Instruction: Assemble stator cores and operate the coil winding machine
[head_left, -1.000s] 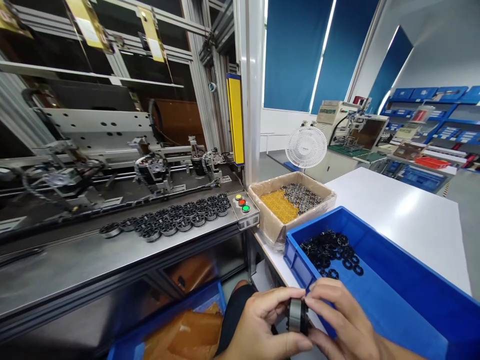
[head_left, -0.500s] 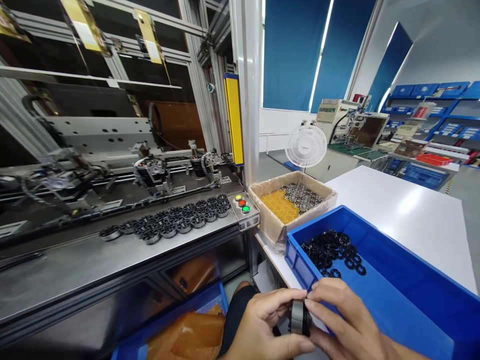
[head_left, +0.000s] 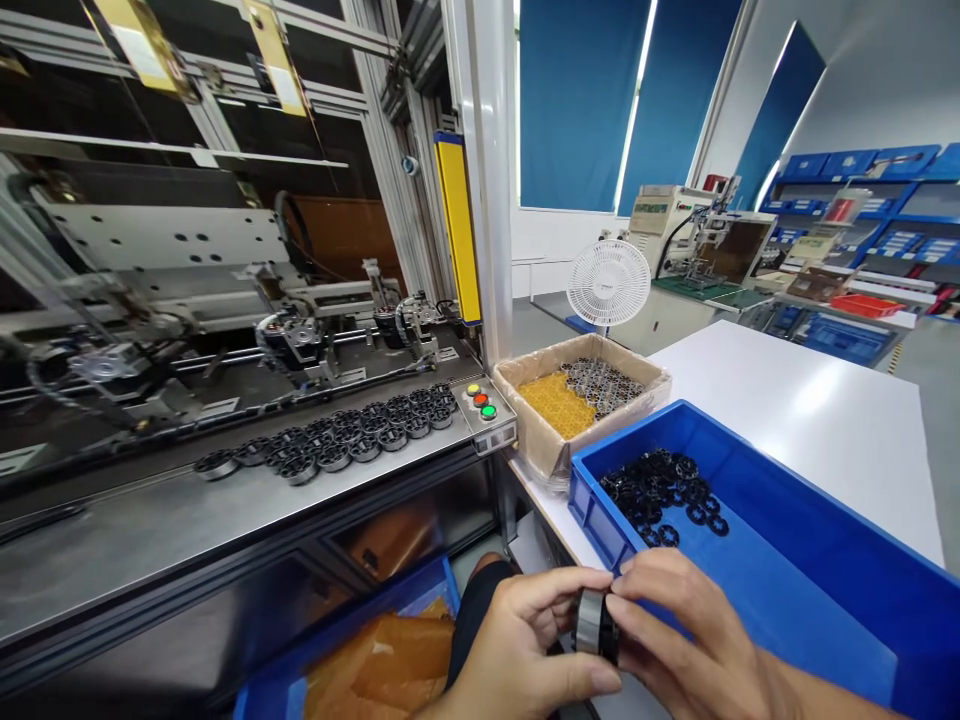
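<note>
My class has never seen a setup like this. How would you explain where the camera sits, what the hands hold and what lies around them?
The camera is worn on a person's head, looking forward and down. The wearer's bare left hand and right hand hold a round black-and-grey part between them. At picture left, black-and-silver rings stand on a metal ledge before a metal-framed machine. At right, a blue plastic bin holds small black discs; behind it, a plastic-lined brown box holds yellow pieces and grey ones.
</note>
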